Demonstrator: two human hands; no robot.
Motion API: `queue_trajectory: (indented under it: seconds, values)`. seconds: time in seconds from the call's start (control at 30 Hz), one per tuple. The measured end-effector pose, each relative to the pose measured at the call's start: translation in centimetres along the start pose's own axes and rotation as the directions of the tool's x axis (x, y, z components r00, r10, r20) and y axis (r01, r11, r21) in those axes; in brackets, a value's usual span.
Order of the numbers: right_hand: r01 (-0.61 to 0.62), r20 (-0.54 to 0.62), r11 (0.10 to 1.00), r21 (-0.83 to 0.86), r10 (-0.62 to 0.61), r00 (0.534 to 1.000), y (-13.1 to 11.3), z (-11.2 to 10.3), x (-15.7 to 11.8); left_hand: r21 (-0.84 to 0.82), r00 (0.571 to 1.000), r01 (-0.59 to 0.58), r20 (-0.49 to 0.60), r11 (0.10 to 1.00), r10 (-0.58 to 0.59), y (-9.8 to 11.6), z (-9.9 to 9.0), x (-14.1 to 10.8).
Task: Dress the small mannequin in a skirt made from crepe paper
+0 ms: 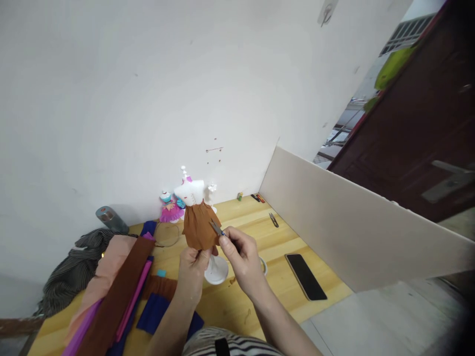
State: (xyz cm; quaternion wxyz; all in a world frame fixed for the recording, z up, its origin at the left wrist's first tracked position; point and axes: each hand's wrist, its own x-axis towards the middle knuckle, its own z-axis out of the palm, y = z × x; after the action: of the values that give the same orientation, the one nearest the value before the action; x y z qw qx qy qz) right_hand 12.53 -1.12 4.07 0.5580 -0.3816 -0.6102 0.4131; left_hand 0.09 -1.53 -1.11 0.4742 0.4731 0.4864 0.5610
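Observation:
A small white dress form [190,193] wears a gathered brown skirt [200,226], held up in front of me and tilted, with its round white base [216,271] showing below. My left hand [193,269] is closed at the lower hem of the skirt, near the stand's pole. Whether its fingers grip the cloth, the pole or both is partly hidden. My right hand [242,257] is closed around small scissors [217,229], their blades pointing up and left against the skirt's right side.
Folded brown cloth [115,289], pink cloth [115,257] and blue cloth [149,314] lie on the left of the wooden table [267,306]. A smartphone [306,277] and thread snips [273,220] lie right. Behind stand a pink-skirted dress form [170,210] and a grey bottle [111,219]. A white panel [326,212] borders the right.

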Motion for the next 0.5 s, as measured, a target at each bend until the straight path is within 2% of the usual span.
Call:
queue_trajectory:
  seconds: [0.17, 0.5]
  values:
    - [-0.023, 0.025, 0.999, -0.024, 0.023, 0.999, -0.01, 0.05, -0.10, 0.013, 1.000, 0.020, -0.018, 1.000, -0.020, 0.07, 0.11, -0.16]
    - [-0.053, 0.050, 0.996, 0.071, 0.049, 0.998, -0.36, 0.32, -0.15, 0.015, 0.999, 0.021, -0.029, 1.000, -0.021, 0.08, 0.18, -0.33]
